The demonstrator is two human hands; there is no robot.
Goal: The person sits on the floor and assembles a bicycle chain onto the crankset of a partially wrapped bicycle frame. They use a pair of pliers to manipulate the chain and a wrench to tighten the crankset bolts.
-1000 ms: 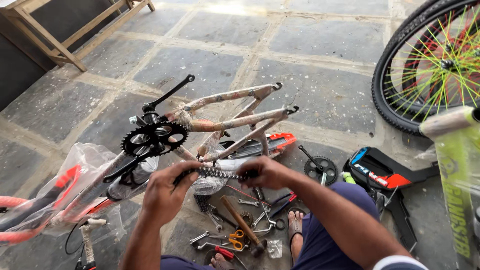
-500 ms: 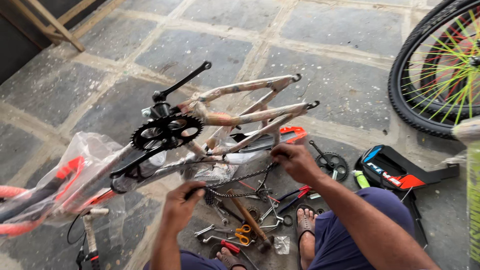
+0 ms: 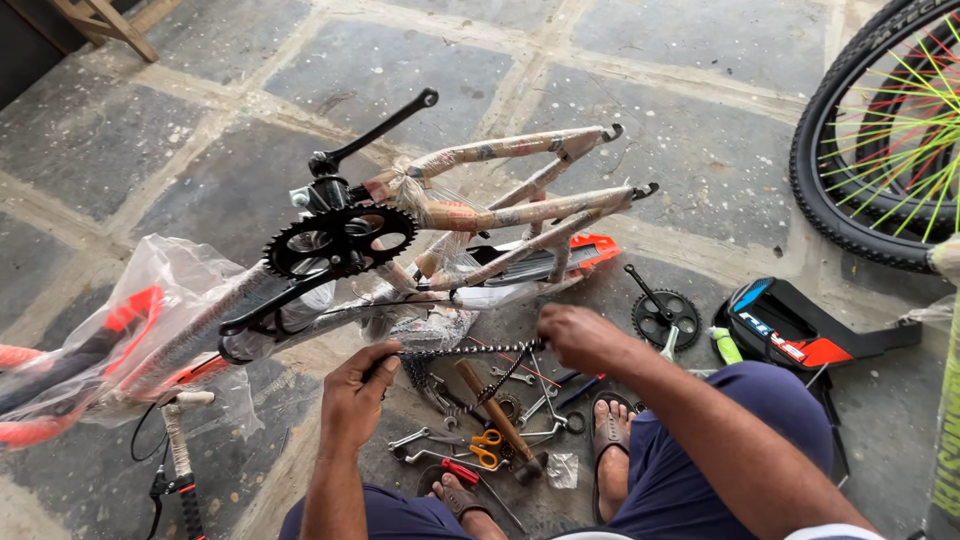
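A bicycle frame [image 3: 500, 215], wrapped in paper and plastic, is laid on the stone floor [image 3: 400, 70] at the centre, its chainring [image 3: 340, 240] and crank at 10 o'clock. A spoked wheel [image 3: 880, 140] is seen at 2 o'clock. Below the frame, a bicycle chain [image 3: 465, 350] is stretched level between the two hands: the left hand [image 3: 355, 395] at 7 o'clock is closed on one end, the right hand [image 3: 580, 340] at 5 o'clock pinches the other in its fingers [image 3: 548, 330]. The chain is judged heavy for its size, limp along its length, stiff sideways and probably greasy, so a hold at both ends suits it best. Spanners, a hammer [image 3: 495, 420] and orange scissors [image 3: 487, 447] are scattered beneath.
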